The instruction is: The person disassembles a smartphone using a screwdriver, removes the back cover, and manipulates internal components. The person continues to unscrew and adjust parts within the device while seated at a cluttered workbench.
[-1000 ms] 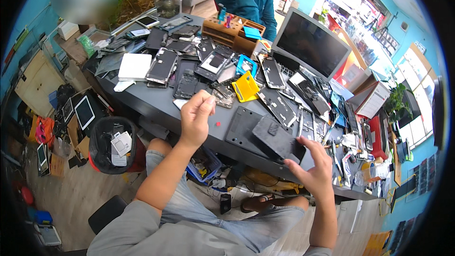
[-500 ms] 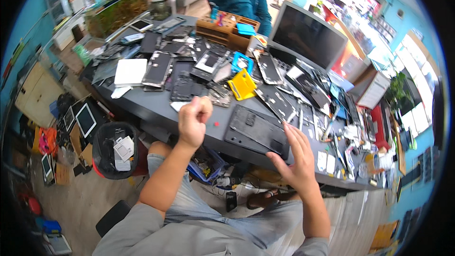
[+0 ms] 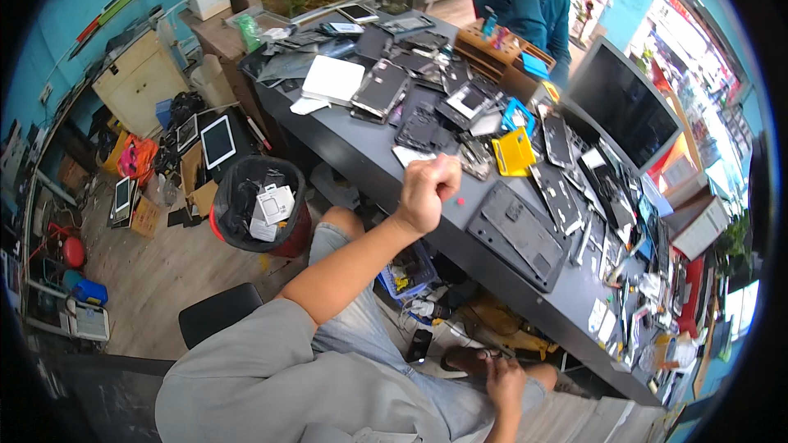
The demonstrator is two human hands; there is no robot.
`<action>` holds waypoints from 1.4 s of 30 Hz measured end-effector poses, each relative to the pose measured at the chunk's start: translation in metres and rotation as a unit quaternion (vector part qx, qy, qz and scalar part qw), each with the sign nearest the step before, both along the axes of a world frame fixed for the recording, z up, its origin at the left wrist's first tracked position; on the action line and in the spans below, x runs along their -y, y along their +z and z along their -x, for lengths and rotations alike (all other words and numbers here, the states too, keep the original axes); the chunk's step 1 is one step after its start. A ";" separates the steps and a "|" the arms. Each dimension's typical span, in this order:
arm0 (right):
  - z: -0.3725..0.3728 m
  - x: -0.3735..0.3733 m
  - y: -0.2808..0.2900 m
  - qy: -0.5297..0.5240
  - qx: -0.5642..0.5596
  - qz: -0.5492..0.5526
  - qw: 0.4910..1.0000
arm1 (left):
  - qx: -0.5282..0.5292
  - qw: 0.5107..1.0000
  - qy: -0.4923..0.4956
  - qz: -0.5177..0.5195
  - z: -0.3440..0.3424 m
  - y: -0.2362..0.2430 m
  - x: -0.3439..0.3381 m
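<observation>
My left hand (image 3: 428, 190) is raised at the near edge of the grey desk (image 3: 316, 135), fingers curled; whatever they hold is hidden. Just beside it lie a small red piece (image 3: 460, 201), a yellow folded case (image 3: 514, 152) and disassembled black phones (image 3: 419, 133). A black slab (image 3: 513, 230) rests on a larger dark plate (image 3: 487, 253) to the right, untouched. My right hand (image 3: 504, 381) is low by my right leg, fingers bent; anything in it is too small to make out.
A person (image 3: 521, 25) in teal is behind a wooden organizer (image 3: 501, 47). A monitor (image 3: 620, 102), white box (image 3: 332, 79) and more parts crowd the desk. A lined bin (image 3: 254, 213) stands left, a blue basket (image 3: 402, 271) under the desk, a black seat (image 3: 217, 312) beside my legs.
My right hand has let go of the black slab, now lying on the plate, and dropped to my leg. My left hand stays curled. The view has swung leftward.
</observation>
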State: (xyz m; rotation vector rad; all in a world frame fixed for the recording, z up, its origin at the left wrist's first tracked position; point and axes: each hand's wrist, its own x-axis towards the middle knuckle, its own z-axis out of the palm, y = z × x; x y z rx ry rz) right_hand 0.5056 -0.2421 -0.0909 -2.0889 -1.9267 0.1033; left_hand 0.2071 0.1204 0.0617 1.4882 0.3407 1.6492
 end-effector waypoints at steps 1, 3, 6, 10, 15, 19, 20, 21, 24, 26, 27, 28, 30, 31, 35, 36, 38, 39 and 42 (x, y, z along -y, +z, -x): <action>-0.018 0.003 -0.008 -0.008 0.020 0.032 0.999 | 0.017 1.000 0.015 0.000 0.002 -0.002 0.003; -0.028 -0.008 0.009 0.005 0.026 0.034 0.999 | 0.053 0.994 0.078 0.048 0.008 -0.008 0.019; -0.071 -0.010 -0.026 -0.079 0.054 0.133 0.987 | 0.137 0.985 0.102 0.025 0.012 -0.020 0.048; -0.090 -0.030 -0.036 -0.140 0.033 0.265 0.954 | 0.077 0.980 0.123 0.137 0.041 -0.091 0.099; -0.080 -0.039 -0.045 -0.147 0.082 0.366 0.915 | -0.064 0.930 0.137 0.335 0.078 -0.185 0.143; -0.071 -0.032 -0.046 -0.156 0.038 0.342 0.926 | -0.051 0.916 0.113 0.382 0.068 -0.152 0.128; -0.070 -0.036 -0.036 -0.150 0.035 0.343 0.927 | -0.009 0.923 0.080 0.376 0.076 -0.162 0.113; -0.071 -0.033 -0.030 -0.152 0.033 0.347 0.925 | 0.032 0.922 0.079 0.379 0.077 -0.156 0.098; -0.064 -0.023 -0.029 -0.166 0.023 0.324 0.931 | 0.118 0.907 0.079 0.396 0.079 -0.148 0.061; -0.052 -0.023 -0.021 -0.204 0.007 0.352 0.913 | 0.100 0.889 0.103 0.436 0.089 -0.165 0.039; -0.046 -0.026 -0.008 -0.238 -0.011 0.378 0.895 | 0.078 0.875 0.109 0.465 0.099 -0.188 0.035; -0.058 -0.014 -0.038 -0.237 0.002 0.378 0.895 | 0.056 0.854 0.109 0.505 0.096 -0.204 0.035; -0.052 -0.024 -0.030 -0.198 0.008 0.375 0.905 | 0.034 0.808 0.109 0.578 0.099 -0.229 0.042; -0.049 -0.029 -0.021 -0.181 0.014 0.387 0.904 | 0.049 0.812 0.036 0.580 0.111 -0.246 0.040; -0.050 -0.022 -0.018 -0.181 -0.005 0.358 0.916 | 0.037 0.822 0.001 0.569 0.095 -0.248 0.028; -0.051 -0.024 -0.018 -0.179 -0.006 0.353 0.918 | 0.041 0.822 -0.001 0.569 0.095 -0.251 0.023; -0.051 -0.026 -0.012 -0.165 -0.012 0.348 0.923 | 0.035 0.826 0.002 0.563 0.089 -0.258 0.020; -0.050 -0.027 -0.008 -0.154 -0.014 0.347 0.925 | 0.025 0.830 0.008 0.557 0.085 -0.261 0.020; -0.054 -0.025 -0.025 -0.177 -0.033 0.344 0.921 | -0.028 0.840 0.049 0.539 0.073 -0.264 0.023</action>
